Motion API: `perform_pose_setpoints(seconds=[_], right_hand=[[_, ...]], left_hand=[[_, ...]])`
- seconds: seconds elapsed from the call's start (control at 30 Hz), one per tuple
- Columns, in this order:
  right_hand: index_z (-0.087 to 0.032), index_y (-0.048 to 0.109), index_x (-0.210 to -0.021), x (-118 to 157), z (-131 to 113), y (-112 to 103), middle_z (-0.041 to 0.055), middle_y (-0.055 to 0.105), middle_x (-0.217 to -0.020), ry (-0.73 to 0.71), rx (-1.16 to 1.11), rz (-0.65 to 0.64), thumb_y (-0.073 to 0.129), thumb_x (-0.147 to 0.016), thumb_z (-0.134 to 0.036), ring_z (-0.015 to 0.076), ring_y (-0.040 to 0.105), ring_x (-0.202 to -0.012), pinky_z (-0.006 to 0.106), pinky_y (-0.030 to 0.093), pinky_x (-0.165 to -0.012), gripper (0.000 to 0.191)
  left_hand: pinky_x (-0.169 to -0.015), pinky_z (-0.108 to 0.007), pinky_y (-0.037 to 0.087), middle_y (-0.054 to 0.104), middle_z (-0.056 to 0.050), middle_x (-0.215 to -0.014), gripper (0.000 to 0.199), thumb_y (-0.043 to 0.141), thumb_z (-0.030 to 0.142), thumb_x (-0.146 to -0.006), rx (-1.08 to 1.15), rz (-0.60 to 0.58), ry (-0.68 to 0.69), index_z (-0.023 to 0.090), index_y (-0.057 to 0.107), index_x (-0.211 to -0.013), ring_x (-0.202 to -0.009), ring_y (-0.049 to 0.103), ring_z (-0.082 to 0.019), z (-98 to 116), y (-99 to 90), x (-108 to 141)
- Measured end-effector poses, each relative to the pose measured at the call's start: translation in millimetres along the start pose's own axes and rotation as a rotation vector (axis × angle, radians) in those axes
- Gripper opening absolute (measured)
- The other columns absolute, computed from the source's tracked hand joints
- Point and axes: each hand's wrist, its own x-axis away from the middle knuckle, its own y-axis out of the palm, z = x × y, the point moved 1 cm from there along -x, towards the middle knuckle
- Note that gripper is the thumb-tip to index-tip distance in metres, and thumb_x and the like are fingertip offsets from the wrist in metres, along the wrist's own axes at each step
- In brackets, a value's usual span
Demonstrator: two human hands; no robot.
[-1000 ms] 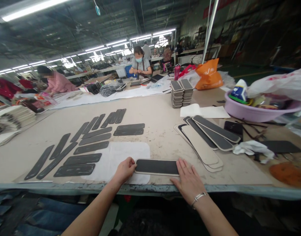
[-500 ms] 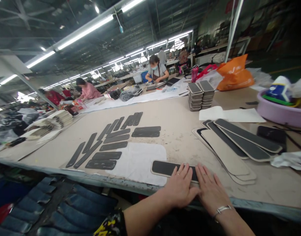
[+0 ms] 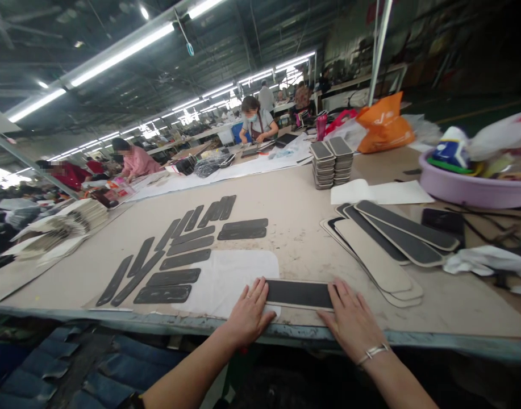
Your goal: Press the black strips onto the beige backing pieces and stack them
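A long dark panel with a pale rim [image 3: 300,293] lies flat near the table's front edge, its left part over a white sheet [image 3: 226,272]. My left hand [image 3: 250,312] rests on the panel's left end, fingers stretched out. At the other end, my right hand [image 3: 353,309] presses down with fingers extended and thumb apart. Both ends of the panel are hidden under my hands. To the right is a fanned pile of similar panels [image 3: 377,258], some dark side up and some pale side up. Several dark strips [image 3: 169,277] are laid out to the left.
Two stacks of small dark-topped pieces [image 3: 332,165] stand farther back. Beyond the panel pile are a white paper [image 3: 382,193], a purple basin [image 3: 456,184] and an orange bag [image 3: 386,125]. Pale sheets [image 3: 73,224] are heaped at far left. A co-worker [image 3: 258,120] works across the table.
My left hand has slid left from the panel's middle to its left end. My right hand stays at the right end. The whole view has shifted slightly.
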Motion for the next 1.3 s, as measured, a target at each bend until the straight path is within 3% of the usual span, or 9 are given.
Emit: perform_pose_setpoints(seconds=[0.23, 0.4, 0.57, 0.67, 0.8, 0.9, 1.0, 1.07, 1.3], right_hand=[[-0.009, 0.043, -0.130, -13.0, 8.3, -16.6, 0.0143, 0.051, -0.123, 0.084, -0.084, 0.057, 0.042, -0.085, -0.041, 0.0255, 0.043, -0.113, 0.038, 0.035, -0.097, 0.056], [-0.009, 0.040, -0.132, -14.7, 7.8, -22.2, 0.0136, 0.052, -0.119, 0.100, -0.150, 0.031, 0.046, -0.082, -0.040, 0.0248, 0.044, -0.110, 0.036, 0.035, -0.096, 0.059], [-0.010, 0.037, -0.134, -14.3, 9.1, -28.6, 0.0135, 0.049, -0.124, 0.168, -0.194, 0.018, 0.050, -0.079, -0.042, 0.0261, 0.041, -0.114, 0.037, 0.033, -0.098, 0.065], [-0.012, 0.037, -0.134, -14.1, 11.2, -32.6, 0.0126, 0.051, -0.123, 0.188, -0.270, 0.010, 0.054, -0.076, -0.040, 0.0259, 0.041, -0.114, 0.038, 0.033, -0.098, 0.067], [-0.011, 0.041, -0.130, -15.2, 14.9, -36.2, 0.0107, 0.058, -0.107, 0.225, -0.454, 0.058, 0.055, -0.073, -0.034, 0.0232, 0.050, -0.101, 0.035, 0.037, -0.093, 0.063], [-0.013, 0.049, -0.123, -17.3, 19.4, -40.2, 0.0063, 0.061, -0.091, 0.357, -0.716, 0.092, 0.055, -0.073, -0.037, 0.0185, 0.055, -0.083, 0.032, 0.043, -0.081, 0.056], [-0.018, 0.064, -0.091, -18.3, 21.6, -46.2, 0.0004, 0.058, -0.068, 0.411, -0.908, 0.046, 0.053, -0.074, -0.045, 0.0158, 0.055, -0.065, 0.029, 0.045, -0.068, 0.034], [-0.019, 0.062, -0.069, -17.9, 21.3, -49.8, -0.0024, 0.050, -0.053, 0.411, -0.967, -0.001, 0.048, -0.076, -0.049, 0.0144, 0.053, -0.054, 0.027, 0.044, -0.056, 0.034], [-0.020, 0.048, -0.062, -16.2, 24.4, -60.6, -0.0041, 0.046, -0.058, 0.466, -1.136, 0.034, 0.042, -0.078, -0.052, 0.0124, 0.057, -0.056, 0.022, 0.046, -0.048, 0.036]], left_hand=[[-0.103, -0.037, 0.032, 0.052, -0.009, -0.127, 0.036, 0.048, 0.024, -0.083, 0.240, 0.108, -0.081, 0.017, 0.055, -0.117, -0.119, 0.044, -0.022, -12.7, -7.8, -25.5], [-0.097, -0.036, 0.034, 0.052, -0.010, -0.118, 0.049, 0.063, 0.019, -0.066, 0.277, 0.071, -0.150, 0.017, 0.054, -0.114, -0.110, 0.046, -0.024, -17.2, -24.5, -41.1], [-0.077, -0.030, 0.041, 0.054, -0.005, -0.092, 0.035, 0.068, 0.020, -0.057, 0.280, -0.008, -0.160, 0.017, 0.059, -0.091, -0.089, 0.052, -0.022, -15.9, -34.8, -46.6], [-0.071, -0.027, 0.040, 0.053, -0.002, -0.086, 0.027, 0.065, 0.019, -0.059, 0.320, 0.038, -0.184, 0.018, 0.057, -0.085, -0.081, 0.052, -0.018, -12.3, -37.4, -42.3], [-0.062, -0.023, 0.036, 0.051, 0.003, -0.067, 0.012, 0.062, 0.022, -0.063, 0.747, 0.170, -0.256, 0.018, 0.054, -0.071, -0.066, 0.050, -0.014, -9.0, -36.8, -30.5], [-0.055, -0.020, 0.034, 0.049, 0.005, -0.059, 0.017, 0.065, 0.029, -0.065, 1.100, 0.210, -0.350, 0.017, 0.055, -0.070, -0.058, 0.047, -0.011, -6.8, -35.5, -23.8], [-0.056, -0.020, 0.038, 0.055, 0.003, -0.063, 0.025, 0.070, 0.032, -0.063, 1.337, 0.263, -0.417, 0.015, 0.060, -0.076, -0.059, 0.050, -0.011, -2.0, -35.9, -22.4], [-0.061, -0.022, 0.043, 0.061, -0.001, -0.071, 0.031, 0.071, 0.035, -0.064, 1.484, 0.269, -0.429, 0.013, 0.062, -0.083, -0.066, 0.055, -0.014, 2.8, -36.4, -23.7], [-0.069, -0.035, 0.053, 0.065, -0.007, -0.100, 0.036, 0.058, 0.039, -0.079, 1.796, 0.069, -0.576, 0.017, 0.056, -0.108, -0.086, 0.063, -0.022, 19.6, -32.7, -27.1]])
